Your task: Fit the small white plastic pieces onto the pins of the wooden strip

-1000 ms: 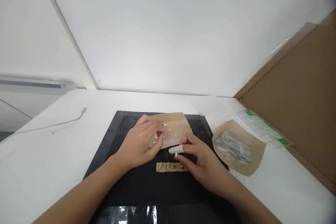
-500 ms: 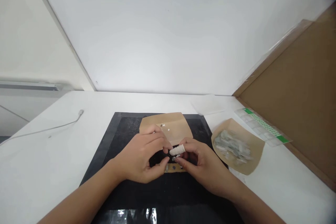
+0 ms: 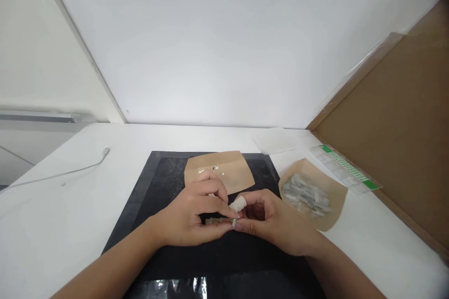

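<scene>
Strip: a narrow tan strip (image 3: 217, 220) with small raised bits along its face; it sits low between the hands, above or on the mat, I cannot tell which.
Left hand: the left hand (image 3: 196, 212) arches over the strip, finger and thumb drawn in around its right end; whether they grip it cannot be told.
Right hand: the right hand (image 3: 270, 219) pinches a tiny pale piece (image 3: 234, 223) at the strip's right end, thumb below; a matte white finger cot (image 3: 239, 203) covers one finger.
Mat: the mat (image 3: 217, 261) is flat and black, with scuffs at the back and glossy reflections along the front.
Paper: smooth tan paper (image 3: 241, 176) lies behind the hands, dotted with white bits (image 3: 223, 174); the left fingers hide its near left part.
Dish: a tan dish (image 3: 338, 196) right of the mat holds a heap of clear plastic slivers (image 3: 305, 192).
Box: a clear ribbed box (image 3: 349, 168) with green edging lies beyond the dish.
Table: the smooth white table (image 3: 52, 229) carries a thin cable (image 3: 84, 167) at left and a translucent sheet (image 3: 273, 141) at back.
Board: a brown board (image 3: 393, 121) borders the right side.
</scene>
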Motion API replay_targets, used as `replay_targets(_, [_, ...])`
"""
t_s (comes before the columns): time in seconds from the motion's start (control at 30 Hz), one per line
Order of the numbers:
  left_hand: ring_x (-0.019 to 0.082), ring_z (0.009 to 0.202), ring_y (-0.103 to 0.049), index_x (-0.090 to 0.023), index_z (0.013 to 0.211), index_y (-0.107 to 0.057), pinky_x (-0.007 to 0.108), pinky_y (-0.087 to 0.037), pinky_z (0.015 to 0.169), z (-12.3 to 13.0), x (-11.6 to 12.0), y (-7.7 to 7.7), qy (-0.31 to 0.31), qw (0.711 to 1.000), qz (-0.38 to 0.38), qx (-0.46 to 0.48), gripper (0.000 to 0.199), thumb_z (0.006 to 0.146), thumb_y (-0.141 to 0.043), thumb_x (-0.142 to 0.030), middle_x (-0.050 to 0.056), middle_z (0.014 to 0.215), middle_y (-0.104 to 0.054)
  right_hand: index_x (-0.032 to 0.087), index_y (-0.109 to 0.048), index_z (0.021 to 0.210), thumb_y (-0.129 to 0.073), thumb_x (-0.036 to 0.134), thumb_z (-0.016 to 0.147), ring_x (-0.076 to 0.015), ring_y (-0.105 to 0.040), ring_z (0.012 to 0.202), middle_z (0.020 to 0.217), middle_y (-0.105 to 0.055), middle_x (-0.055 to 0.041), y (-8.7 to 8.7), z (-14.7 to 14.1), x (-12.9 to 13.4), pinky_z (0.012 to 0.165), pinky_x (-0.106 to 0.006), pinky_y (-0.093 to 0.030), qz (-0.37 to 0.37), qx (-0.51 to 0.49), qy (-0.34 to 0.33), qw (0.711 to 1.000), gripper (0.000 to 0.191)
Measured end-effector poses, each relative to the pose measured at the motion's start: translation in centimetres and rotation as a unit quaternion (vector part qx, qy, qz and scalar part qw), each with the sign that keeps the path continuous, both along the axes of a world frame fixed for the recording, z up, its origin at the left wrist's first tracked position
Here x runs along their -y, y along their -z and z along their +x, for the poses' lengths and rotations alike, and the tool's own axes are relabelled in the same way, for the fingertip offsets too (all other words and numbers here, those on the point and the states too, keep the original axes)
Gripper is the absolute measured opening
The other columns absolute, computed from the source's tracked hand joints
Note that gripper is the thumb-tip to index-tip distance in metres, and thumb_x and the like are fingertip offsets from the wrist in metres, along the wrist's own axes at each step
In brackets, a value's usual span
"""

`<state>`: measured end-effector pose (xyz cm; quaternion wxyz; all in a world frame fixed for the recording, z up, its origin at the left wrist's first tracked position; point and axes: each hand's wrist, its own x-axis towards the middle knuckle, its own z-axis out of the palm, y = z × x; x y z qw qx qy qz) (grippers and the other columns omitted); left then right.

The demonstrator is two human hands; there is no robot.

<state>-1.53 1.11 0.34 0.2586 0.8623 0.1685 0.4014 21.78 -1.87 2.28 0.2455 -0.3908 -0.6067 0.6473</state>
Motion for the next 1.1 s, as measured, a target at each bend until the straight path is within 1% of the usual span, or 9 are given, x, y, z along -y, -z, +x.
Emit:
replay_targets(0.13, [0.018, 0.084, -0.060, -0.026, 0.105, -0.082, 0.036, -0.048, 0.084, -0.1, -0.1, 0.5, 0.020, 0.999, -0.032, -0.017, 0.014, 0.093, -0.077, -0.022, 0.004, 0.087, -0.066, 0.018, -0.075, 0.086, -0.089, 0.051, 0.077, -0.0114, -0.051, 0.069, 0.076, -0.061, 0.0036, 0.0, 0.1, 0.0, 0.066, -0.025, -0.041, -0.029, -0.011, 0.000, 1.000, 0.037])
replay_targets(0.27, [0.019, 0.090, -0.060, -0.025, 0.103, -0.081, 0.035, -0.049, 0.087, -0.1, 0.0, 0.5, 0.044, 0.996, -0.070, -0.035, 0.011, 0.093, -0.078, -0.022, 0.005, 0.089, -0.066, 0.018, -0.071, 0.090, -0.094, 0.040, 0.073, -0.0110, -0.055, 0.073, 0.082, -0.064, 0.0033, 0.4, 0.4, 0.0, 0.069, -0.024, -0.042, -0.056, -0.011, -0.001, 0.998, 0.036])
replay_targets(0.4, [0.020, 0.091, -0.060, -0.023, 0.100, -0.080, 0.036, -0.050, 0.089, 0.1, 0.2, -0.1, 0.052, 0.995, -0.074, -0.052, 0.008, 0.096, -0.073, -0.022, 0.006, 0.089, -0.067, 0.018, -0.068, 0.091, -0.093, 0.037, 0.075, -0.0115, -0.057, 0.073, 0.084, -0.065, 0.0031, 0.5, 0.6, 0.0, 0.069, -0.025, -0.044, -0.039, 0.004, 0.000, 0.999, 0.035])
replay_targets(0.53, [0.020, 0.092, -0.061, -0.021, 0.102, -0.076, 0.038, -0.049, 0.092, 0.2, 0.3, -0.3, 0.047, 0.995, -0.072, -0.057, 0.009, 0.099, -0.067, -0.020, 0.005, 0.089, -0.068, 0.018, -0.067, 0.091, -0.091, 0.039, 0.078, -0.0120, -0.056, 0.073, 0.084, -0.066, 0.0021, 0.5, 0.8, 0.0, 0.066, -0.025, -0.044, 0.004, 0.031, 0.003, 0.999, 0.034])
replay_targets(0.63, [0.020, 0.092, -0.060, -0.021, 0.100, -0.075, 0.037, -0.048, 0.092, 0.2, 0.3, 0.0, 0.029, 0.995, -0.080, -0.061, 0.008, 0.098, -0.068, -0.019, 0.005, 0.090, -0.068, 0.019, -0.068, 0.093, -0.088, 0.040, 0.080, -0.0131, -0.056, 0.074, 0.083, -0.065, 0.0017, 0.3, 1.0, -0.1, 0.065, -0.025, -0.045, 0.058, 0.068, 0.015, 0.996, 0.032])
replay_targets(0.77, [0.019, 0.089, -0.059, -0.020, 0.092, -0.074, 0.035, -0.046, 0.087, 0.3, 0.2, 0.9, -0.003, 0.992, -0.099, -0.082, 0.006, 0.091, -0.071, -0.014, 0.003, 0.088, -0.065, 0.022, -0.070, 0.100, -0.085, 0.041, 0.084, -0.0153, -0.059, 0.079, 0.093, -0.070, 0.0000, -0.2, 1.4, -0.2, 0.070, -0.028, -0.047, 0.141, 0.157, 0.031, 0.977, 0.029])
replay_targets(0.9, [0.019, 0.086, -0.058, -0.021, 0.091, -0.075, 0.034, -0.045, 0.083, 0.5, 0.3, 1.2, -0.018, 0.988, -0.119, -0.099, 0.011, 0.086, -0.072, -0.012, 0.001, 0.084, -0.064, 0.024, -0.068, 0.106, -0.085, 0.041, 0.084, -0.0203, -0.065, 0.093, 0.104, -0.071, -0.0020, -0.3, 1.9, -0.1, 0.079, -0.033, -0.050, 0.195, 0.225, 0.040, 0.954, 0.033])
replay_targets(1.0, [0.017, 0.081, -0.058, -0.021, 0.090, -0.075, 0.033, -0.045, 0.081, 0.6, 0.5, 0.8, -0.018, 0.986, -0.118, -0.116, 0.010, 0.086, -0.071, -0.013, 0.000, 0.082, -0.063, 0.024, -0.067, 0.103, -0.087, 0.035, 0.081, -0.0225, -0.066, 0.097, 0.104, -0.071, -0.0022, 0.1, 1.8, 0.0, 0.084, -0.035, -0.051, 0.219, 0.248, 0.035, 0.943, 0.032])
replay_targets(1.1, [0.017, 0.081, -0.058, -0.020, 0.085, -0.073, 0.032, -0.046, 0.082, 0.8, 1.0, 0.5, -0.016, 0.984, -0.123, -0.126, 0.009, 0.083, -0.071, -0.011, 0.001, 0.082, -0.064, 0.023, -0.065, 0.100, -0.086, 0.025, 0.078, -0.0223, -0.065, 0.095, 0.102, -0.070, -0.0018, 0.5, 1.5, 0.2, 0.082, -0.034, -0.050, 0.228, 0.264, 0.026, 0.937, 0.031])
